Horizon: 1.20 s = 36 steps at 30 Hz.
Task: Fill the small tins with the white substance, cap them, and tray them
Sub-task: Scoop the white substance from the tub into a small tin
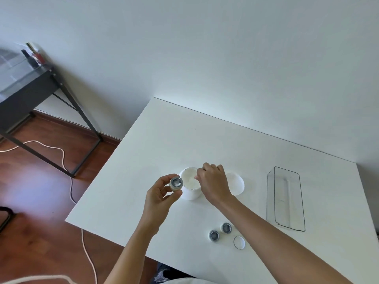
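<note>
My left hand (159, 196) grips a small open tin (176, 183) just left of the big white jar (189, 190); a dab of white shows inside the tin. My right hand (213, 184) hovers over the jar's open mouth with fingers curled down toward the white substance; whether the fingertips hold anything is hidden. Two more small tins (214, 235) (226, 227) stand open near the table's front edge, with a white cap (239, 242) lying beside them. The clear tray (286, 198) sits to the right.
The jar's white lid (236, 184) lies behind my right hand. The white table (164, 144) ends at the left over a wooden floor with a cable (63, 158). A dark glass-topped desk (30, 87) stands at far left.
</note>
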Motion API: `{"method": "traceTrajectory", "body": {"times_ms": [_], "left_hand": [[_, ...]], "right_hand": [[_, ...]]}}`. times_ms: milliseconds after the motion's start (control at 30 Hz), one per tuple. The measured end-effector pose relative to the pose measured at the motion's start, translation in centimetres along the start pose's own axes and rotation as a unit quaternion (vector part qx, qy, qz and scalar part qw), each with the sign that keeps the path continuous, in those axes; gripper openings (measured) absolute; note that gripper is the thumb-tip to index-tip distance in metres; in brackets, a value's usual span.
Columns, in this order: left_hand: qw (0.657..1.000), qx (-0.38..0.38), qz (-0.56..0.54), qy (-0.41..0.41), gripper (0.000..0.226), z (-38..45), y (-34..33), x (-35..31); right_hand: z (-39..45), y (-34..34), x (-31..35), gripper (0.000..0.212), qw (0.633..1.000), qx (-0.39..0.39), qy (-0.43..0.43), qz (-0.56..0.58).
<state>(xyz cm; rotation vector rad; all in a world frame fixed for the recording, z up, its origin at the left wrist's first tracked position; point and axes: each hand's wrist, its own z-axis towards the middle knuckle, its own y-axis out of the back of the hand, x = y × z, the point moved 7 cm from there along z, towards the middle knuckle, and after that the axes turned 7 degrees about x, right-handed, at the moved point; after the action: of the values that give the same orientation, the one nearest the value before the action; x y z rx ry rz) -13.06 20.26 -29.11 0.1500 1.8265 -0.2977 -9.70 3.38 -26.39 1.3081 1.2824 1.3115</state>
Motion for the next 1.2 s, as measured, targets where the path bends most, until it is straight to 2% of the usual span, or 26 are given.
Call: {"method": "traceTrajectory", "body": {"times_ms": [100,233,467,600,833,967,1100,1200], "left_hand": [[1.0,0.008,0.005,0.001,0.039,0.0,-0.2,0.1],[1.0,0.018,0.002,0.008,0.039,0.0,-0.2,0.3],[0.999,0.041,-0.022,-0.008,0.033,-0.5,-0.4,0.0],[0.999,0.048,-0.024,-0.008,0.034,-0.6,-0.4,-0.1],[0.999,0.043,-0.032,0.01,0.044,-0.5,-0.4,0.0],[0.998,0.037,-0.033,0.024,0.047,-0.3,-0.8,-0.1],[1.0,0.012,-0.006,0.028,0.042,0.2,-0.9,-0.6],[0.999,-0.008,0.02,0.025,0.036,0.3,-0.7,-1.0]], "right_hand": [[0.0,-1.0,-0.9,0.025,0.997,0.037,-0.028,0.06],[-0.6,-0.9,-2.4,0.024,0.98,0.035,-0.099,0.17],[-2.4,-1.0,-5.3,0.032,0.904,0.036,-0.228,0.36],[-3.3,-0.4,-6.3,0.035,0.872,0.026,-0.272,0.407],[-4.0,2.7,-6.0,0.027,0.82,0.015,-0.268,0.506],[-4.1,4.1,-5.0,0.029,0.79,0.034,-0.257,0.556],[-4.0,4.9,-3.9,0.031,0.784,0.047,-0.247,0.567],[-3.8,5.1,-3.2,0.031,0.794,0.053,-0.236,0.558]]}}
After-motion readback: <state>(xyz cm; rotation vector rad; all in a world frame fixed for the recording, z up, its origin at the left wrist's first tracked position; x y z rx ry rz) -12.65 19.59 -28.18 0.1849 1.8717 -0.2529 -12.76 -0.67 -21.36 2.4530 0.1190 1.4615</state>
